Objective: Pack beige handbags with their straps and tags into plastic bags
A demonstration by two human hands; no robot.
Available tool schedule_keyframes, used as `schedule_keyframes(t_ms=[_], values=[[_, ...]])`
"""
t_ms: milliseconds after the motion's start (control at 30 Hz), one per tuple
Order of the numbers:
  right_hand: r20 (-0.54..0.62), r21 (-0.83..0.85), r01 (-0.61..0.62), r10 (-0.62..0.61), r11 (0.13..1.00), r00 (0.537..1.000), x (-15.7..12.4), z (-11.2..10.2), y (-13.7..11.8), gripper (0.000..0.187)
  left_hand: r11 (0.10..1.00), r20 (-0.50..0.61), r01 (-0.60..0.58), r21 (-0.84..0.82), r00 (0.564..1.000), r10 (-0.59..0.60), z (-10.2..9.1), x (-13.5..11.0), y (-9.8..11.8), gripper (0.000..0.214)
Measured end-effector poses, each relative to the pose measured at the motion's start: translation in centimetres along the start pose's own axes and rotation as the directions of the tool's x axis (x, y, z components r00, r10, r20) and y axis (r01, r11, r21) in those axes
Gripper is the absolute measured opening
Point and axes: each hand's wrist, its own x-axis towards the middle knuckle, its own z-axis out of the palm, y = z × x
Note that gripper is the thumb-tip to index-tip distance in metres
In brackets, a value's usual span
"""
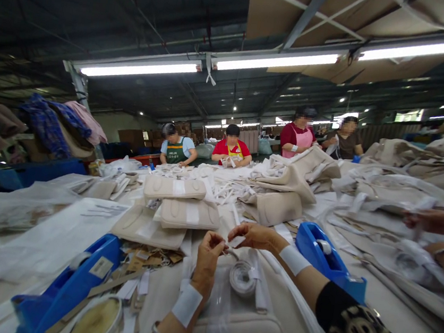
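My left hand (208,256) and my right hand (254,236) meet above the table, fingers pinched together on a small strip of clear tape (236,241) stretched between them. Below them lies a roll of clear tape (243,279) on a beige padded cover (243,329). Each wrist wears a white band. A folded beige padded piece (188,213) lies just beyond the hands, with another (174,188) behind it.
A blue tape dispenser (72,283) stands at my lower left, another (327,258) at my right. Piles of beige fabric (296,180) cover the table. A co-worker's hands (436,223) reach in from the right. Several people work at the far end.
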Motion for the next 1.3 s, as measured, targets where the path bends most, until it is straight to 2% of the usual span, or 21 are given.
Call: schedule_keyframes(t_ms=[100,367,633,733,833,900,967,1033,1100,1167,1233,1300], values=[[-0.073,-0.033,0.034,-0.037,0.999,0.997,0.2,0.1,0.9,0.018,1.0,-0.012,0.009,-0.029,1.0,-0.009,-0.2,0.0,0.1,0.024],[-0.211,-0.222,0.03,-0.078,0.975,0.974,-0.9,-0.5,2.4,0.022,0.996,-0.072,0.03,-0.088,0.997,-0.036,-0.4,-0.1,0.3,0.026],[-0.194,-0.44,-0.011,-0.083,0.898,0.977,-0.7,-0.1,1.8,0.023,0.999,-0.059,-0.012,-0.041,0.998,0.01,-0.6,0.3,0.0,0.025],[-0.168,-0.519,-0.018,-0.081,0.855,0.982,0.1,0.0,1.4,0.024,0.996,-0.024,-0.077,0.041,0.997,0.078,-0.5,0.5,-0.1,0.021],[-0.14,-0.573,-0.009,-0.087,0.819,0.986,0.9,0.3,1.0,0.024,0.963,0.055,-0.194,0.185,0.981,0.187,-0.1,-0.1,0.3,0.012],[-0.121,-0.588,0.007,-0.097,0.809,0.988,1.2,0.7,0.8,0.024,0.908,0.145,-0.297,0.297,0.953,0.264,0.4,-1.0,0.8,0.006],[-0.105,-0.583,0.026,-0.108,0.812,0.989,1.2,1.1,0.7,0.025,0.836,0.234,-0.387,0.388,0.919,0.317,1.0,-2.0,1.3,0.009],[-0.089,-0.56,0.048,-0.118,0.827,0.989,0.9,1.4,0.7,0.025,0.755,0.244,-0.437,0.488,0.9,0.362,1.5,-2.7,1.8,0.015],[-0.077,-0.522,0.071,-0.13,0.85,0.989,0.4,1.6,0.7,0.021,0.682,0.172,-0.429,0.592,0.895,0.412,1.5,-2.8,1.9,0.022],[-0.068,-0.479,0.089,-0.138,0.873,0.988,-0.1,1.7,0.7,0.017,0.644,0.1,-0.383,0.662,0.897,0.431,1.2,-2.4,1.8,0.02],[-0.07,-0.438,0.096,-0.141,0.894,0.988,-0.5,1.8,0.5,0.017,0.646,0.097,-0.349,0.679,0.915,0.392,0.7,-1.7,1.6,0.006],[-0.081,-0.409,0.099,-0.144,0.907,0.986,-0.8,2.1,0.2,0.026,0.65,0.132,-0.341,0.679,0.928,0.349,0.4,-1.2,1.3,0.011]])
